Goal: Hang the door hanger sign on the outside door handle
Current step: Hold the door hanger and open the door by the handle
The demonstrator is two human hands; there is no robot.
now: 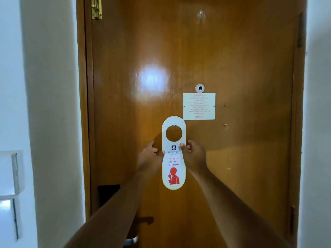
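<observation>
At frame centre, the left hand (152, 154) and right hand (192, 153) are pinching the sign (173, 158) by its edges; it is looking light, stiff, best gripped below its hole.

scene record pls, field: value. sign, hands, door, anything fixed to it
sign: white "Please do not disturb" door hanger, upright, round hole at top, hanging on a small peg on the door
left hand: grips sign's left edge
right hand: grips sign's right edge
door: glossy brown wood, shut
peephole: upper right of sign
notice: white card just below peephole
handle: metal, low left, mostly hidden by left arm
task state: sign not on handle
</observation>
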